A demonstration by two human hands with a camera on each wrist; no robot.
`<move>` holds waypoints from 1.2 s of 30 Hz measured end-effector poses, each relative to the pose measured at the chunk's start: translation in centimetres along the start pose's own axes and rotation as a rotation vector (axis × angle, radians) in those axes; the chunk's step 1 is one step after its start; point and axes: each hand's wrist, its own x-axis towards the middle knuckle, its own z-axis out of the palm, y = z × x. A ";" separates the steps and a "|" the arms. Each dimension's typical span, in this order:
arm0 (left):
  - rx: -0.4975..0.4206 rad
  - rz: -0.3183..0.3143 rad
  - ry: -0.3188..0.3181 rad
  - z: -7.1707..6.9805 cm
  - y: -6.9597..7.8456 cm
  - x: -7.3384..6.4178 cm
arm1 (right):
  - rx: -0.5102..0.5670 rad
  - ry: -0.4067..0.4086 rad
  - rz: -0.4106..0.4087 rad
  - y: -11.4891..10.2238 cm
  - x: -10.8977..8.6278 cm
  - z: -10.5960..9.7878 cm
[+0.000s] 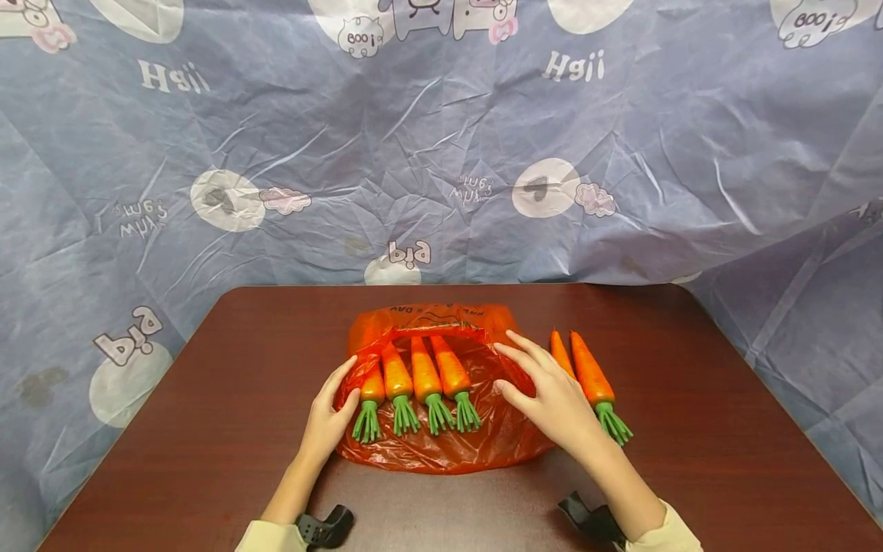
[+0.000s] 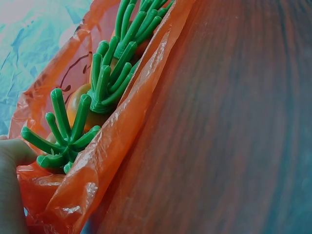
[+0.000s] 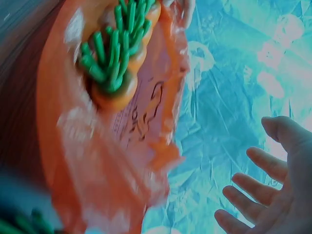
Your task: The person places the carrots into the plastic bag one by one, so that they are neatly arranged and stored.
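Observation:
A red-orange plastic bag (image 1: 441,457) lies with its mouth toward me. Inside it several carrots (image 1: 396,373) sit side by side, green stubby tops (image 2: 101,87) at the opening. My left hand (image 1: 327,420) grips the bag's left edge, thumb by the nearest carrot's top, fingers along the outside of the film. The right hand (image 1: 555,402) hovers over the bag's right side with fingers spread; in the right wrist view its fingers (image 3: 261,187) stand apart from the film and hold nothing.
Two more carrots (image 1: 592,372) lie on the brown table (image 1: 697,429) to the right of the bag, one partly hidden behind my right hand. A wrinkled blue printed cloth (image 1: 414,153) hangs behind the table's far edge.

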 end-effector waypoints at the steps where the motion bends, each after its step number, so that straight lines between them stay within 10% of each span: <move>1: 0.000 0.001 0.001 0.0 0.0 0.0 | -0.003 0.006 0.005 0.3 -0.2 -0.2; 17: -0.006 0.025 -0.001 0.1 -0.3 -0.1 | -0.081 0.049 0.081 5.1 -3.0 -3.0; 36: -0.001 0.008 -0.007 0.0 -0.3 0.0 | 0.044 -0.151 0.183 12.6 -5.0 -3.0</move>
